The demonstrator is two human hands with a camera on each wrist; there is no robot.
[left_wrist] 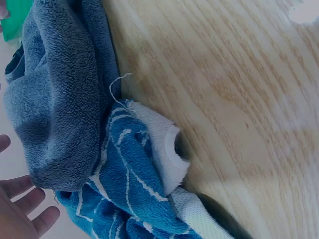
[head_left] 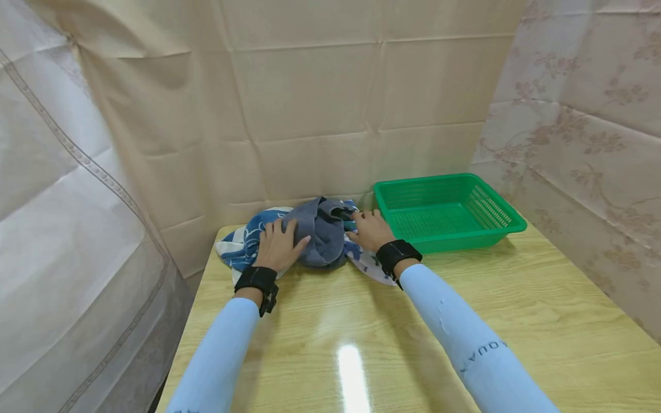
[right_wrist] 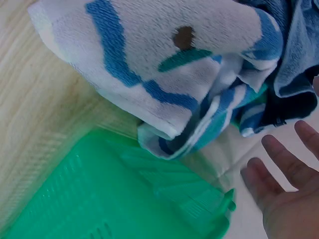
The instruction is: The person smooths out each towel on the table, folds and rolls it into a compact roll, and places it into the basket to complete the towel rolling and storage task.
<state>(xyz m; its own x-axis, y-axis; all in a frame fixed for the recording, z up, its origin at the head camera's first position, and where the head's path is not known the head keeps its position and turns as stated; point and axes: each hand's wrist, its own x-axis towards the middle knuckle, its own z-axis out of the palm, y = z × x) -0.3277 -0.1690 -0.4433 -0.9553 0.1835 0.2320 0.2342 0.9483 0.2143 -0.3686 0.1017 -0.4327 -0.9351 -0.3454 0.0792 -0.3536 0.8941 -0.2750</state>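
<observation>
grey towel (head_left: 317, 235) heaped on blue-white towel (head_left: 242, 244), back of tabletop (head_left: 361, 321), beside green basket (head_left: 444, 209) | left hand (head_left: 277, 246) flat, fingers straight on pile | right hand (head_left: 369, 229) fingers relaxed at pile's edge | soft, light, limp; likely best gathered by a thick fold

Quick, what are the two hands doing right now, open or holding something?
Left hand: open, fingers straight, resting on the grey towel.
Right hand: open, fingers straight, touching the patterned blue towel beside the green basket.
</observation>
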